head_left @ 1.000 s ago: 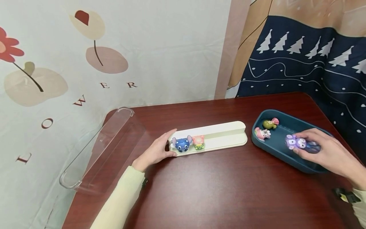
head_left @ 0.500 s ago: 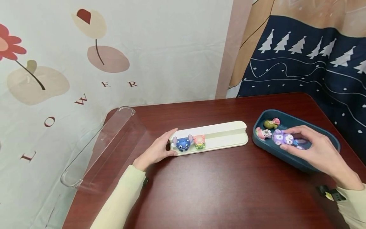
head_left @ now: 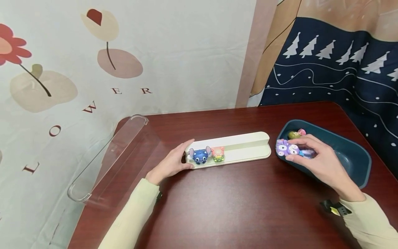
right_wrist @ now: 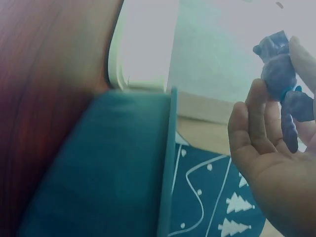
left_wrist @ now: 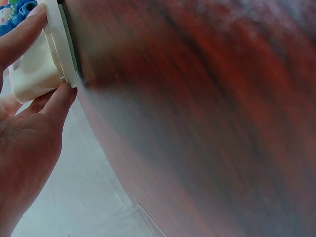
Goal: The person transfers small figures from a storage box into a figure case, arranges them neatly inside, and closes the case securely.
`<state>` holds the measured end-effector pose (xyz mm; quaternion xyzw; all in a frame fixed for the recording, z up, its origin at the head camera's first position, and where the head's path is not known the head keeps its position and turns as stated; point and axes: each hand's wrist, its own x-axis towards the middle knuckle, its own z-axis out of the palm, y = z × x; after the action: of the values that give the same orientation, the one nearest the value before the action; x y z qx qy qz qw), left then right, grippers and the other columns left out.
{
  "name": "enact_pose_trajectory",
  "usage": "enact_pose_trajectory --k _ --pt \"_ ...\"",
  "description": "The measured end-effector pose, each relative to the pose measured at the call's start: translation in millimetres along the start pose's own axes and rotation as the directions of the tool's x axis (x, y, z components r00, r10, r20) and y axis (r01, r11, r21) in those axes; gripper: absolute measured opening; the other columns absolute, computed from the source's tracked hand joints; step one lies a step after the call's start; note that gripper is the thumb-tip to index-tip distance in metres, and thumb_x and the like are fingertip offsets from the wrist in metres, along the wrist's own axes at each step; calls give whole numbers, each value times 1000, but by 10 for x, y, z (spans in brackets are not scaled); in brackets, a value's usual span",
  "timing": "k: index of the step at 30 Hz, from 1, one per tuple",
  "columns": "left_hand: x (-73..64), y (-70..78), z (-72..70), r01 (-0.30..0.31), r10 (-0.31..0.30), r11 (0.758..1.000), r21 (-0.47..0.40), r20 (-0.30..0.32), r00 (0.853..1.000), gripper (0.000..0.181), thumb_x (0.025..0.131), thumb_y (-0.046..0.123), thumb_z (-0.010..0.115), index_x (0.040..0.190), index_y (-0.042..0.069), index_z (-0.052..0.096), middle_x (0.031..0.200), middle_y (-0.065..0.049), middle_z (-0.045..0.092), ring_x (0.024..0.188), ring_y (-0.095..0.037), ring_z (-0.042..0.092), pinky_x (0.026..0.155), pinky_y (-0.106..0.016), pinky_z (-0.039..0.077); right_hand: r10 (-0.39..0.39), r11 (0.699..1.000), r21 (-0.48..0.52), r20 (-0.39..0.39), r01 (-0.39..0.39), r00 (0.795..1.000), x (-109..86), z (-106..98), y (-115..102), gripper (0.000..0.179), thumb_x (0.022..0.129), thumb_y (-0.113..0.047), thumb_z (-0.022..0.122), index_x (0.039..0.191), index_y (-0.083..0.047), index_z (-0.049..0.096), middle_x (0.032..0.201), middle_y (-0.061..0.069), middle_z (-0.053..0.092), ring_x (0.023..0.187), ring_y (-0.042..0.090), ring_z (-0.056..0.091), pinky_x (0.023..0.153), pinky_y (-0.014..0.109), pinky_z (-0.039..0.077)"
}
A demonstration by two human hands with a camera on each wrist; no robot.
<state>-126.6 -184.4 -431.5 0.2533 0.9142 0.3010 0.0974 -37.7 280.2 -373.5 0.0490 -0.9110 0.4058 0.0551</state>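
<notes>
My left hand (head_left: 169, 164) grips the left end of a long cream display base (head_left: 245, 153), thumb in front and fingers behind. A blue big-eared figurine (head_left: 200, 156) stands at that end, with a pink-and-green figurine (head_left: 218, 154) right beside it. My right hand (head_left: 324, 162) pinches a purple figurine (head_left: 287, 148) between thumb and fingers, above the left end of a dark blue bin (head_left: 357, 145). In the right wrist view this figurine (right_wrist: 279, 71) is held clear of the bin. An olive-and-pink figurine (head_left: 294, 134) lies in the bin, partly hidden.
A clear plastic cover (head_left: 109, 160) lies at the left edge of the reddish-brown table (head_left: 224, 204). Printed cloth (head_left: 186, 55) hangs behind the table, and navy cloth with white trees (head_left: 326, 72) hangs at the right.
My right hand has carried the purple figurine leftward, from over the bin's middle to its left end, where it now hides the small pink figurine. My left hand keeps its grip.
</notes>
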Motion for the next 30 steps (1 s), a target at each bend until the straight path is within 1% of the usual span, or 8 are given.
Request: enact_pose_trajectory --k 5,12,18,20,22,25,28,30 --pt "1 8 0 2 -2 1000 5 0 1000 99 82 15 90 162 8 32 161 -18 40 145 -34 42 119 -51 35 2 1000 30 12 -3 1000 49 118 -33 50 91 -31 82 138 -21 65 137 12 61 120 27 44 79 8 44" --pt "9 5 2 -4 4 1000 0 -3 1000 99 82 14 90 162 8 32 160 -18 41 144 -34 43 119 -51 35 -65 998 29 50 64 997 157 298 -123 43 93 -31 80 133 -21 68 131 8 65 111 20 52 82 12 46" --pt "8 5 2 -5 5 1000 -6 -3 1000 99 82 13 90 162 8 32 160 -18 41 145 -34 43 119 -50 34 -126 992 35 74 124 989 248 418 -208 38 93 -26 80 130 -22 72 132 6 62 119 25 51 91 35 49" --pt "8 4 2 -5 5 1000 -5 -3 1000 99 82 14 90 162 8 32 160 -18 41 145 -34 42 119 -50 34 -147 989 42 85 144 985 269 452 -221 38 94 -24 79 131 -20 71 132 5 62 120 25 52 94 32 49" --pt "9 4 3 -7 7 1000 -4 -3 1000 99 82 14 90 162 8 32 160 -18 41 145 -34 42 119 -51 34 -165 986 51 94 161 982 293 492 -227 40 94 -21 78 134 -19 69 131 4 62 118 23 53 95 21 47" --pt "7 5 2 -9 9 1000 -2 -4 1000 98 82 14 90 162 8 32 160 -18 41 145 -34 42 119 -51 35 -200 979 73 107 193 974 328 557 -226 52 94 -14 77 143 -19 61 129 5 62 115 21 54 94 13 45" --pt "1 6 0 -7 7 1000 -3 -4 1000 98 82 14 90 162 8 32 160 -18 41 145 -34 42 119 -51 35 -225 971 107 121 212 967 363 629 -231 67 93 -7 76 153 -21 50 128 6 62 113 21 55 95 23 52" --pt "-3 6 0 -5 5 1000 -3 -5 1000 98 82 14 89 162 8 32 160 -18 41 145 -34 42 119 -51 35 -221 968 149 129 201 967 382 683 -241 72 93 -3 75 156 -20 44 127 7 61 115 23 56 100 38 54"
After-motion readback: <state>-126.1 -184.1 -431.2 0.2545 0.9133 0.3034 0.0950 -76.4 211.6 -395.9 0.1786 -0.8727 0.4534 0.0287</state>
